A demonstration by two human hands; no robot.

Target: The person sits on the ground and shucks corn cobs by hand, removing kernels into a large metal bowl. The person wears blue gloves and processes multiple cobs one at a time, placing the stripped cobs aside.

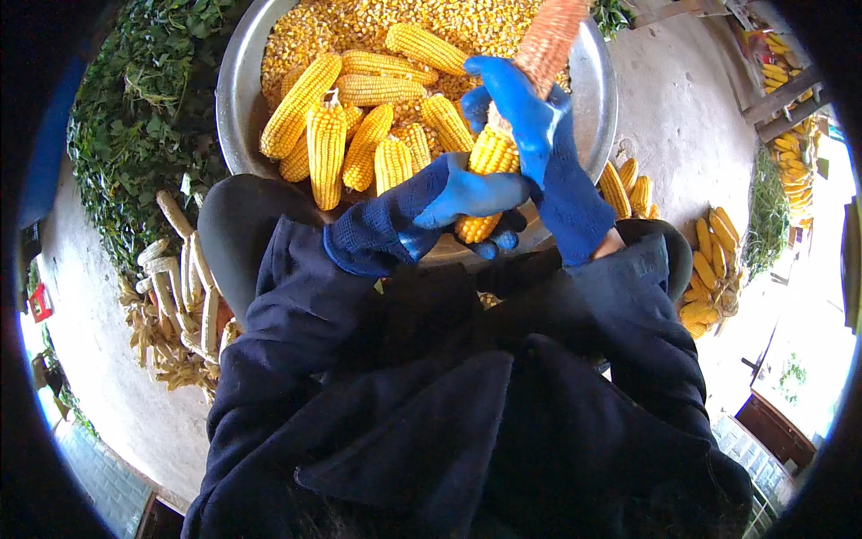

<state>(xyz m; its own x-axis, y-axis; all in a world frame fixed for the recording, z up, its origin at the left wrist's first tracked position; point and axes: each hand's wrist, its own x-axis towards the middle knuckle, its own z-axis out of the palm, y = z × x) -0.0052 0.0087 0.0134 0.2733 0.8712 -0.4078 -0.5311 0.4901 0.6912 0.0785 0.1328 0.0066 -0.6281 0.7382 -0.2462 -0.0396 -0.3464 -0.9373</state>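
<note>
My left hand [468, 197], in a blue coated knit glove, is wrapped around a yellow ear of corn [493, 152]. My right hand [535, 128], gloved alike, grips a reddish bare corncob [552, 44], blurred at its upper end. The cob slants down against the top of the ear; the fingers partly hide where they meet. Both hands are over the near right side of a wide metal basin [235, 101]. Loose corn kernels [431, 13] fill its far part. Several whole ears of corn [326, 151] lie on them, left of my hands.
Green leafy stalks [148, 101] are heaped on the left. Below them lie stripped pale cobs [195, 269] and dry husks [151, 337]. More ears [714, 252] sit on the concrete floor [680, 121] at right, some close to the basin [623, 188]. My knees [229, 236] flank the basin.
</note>
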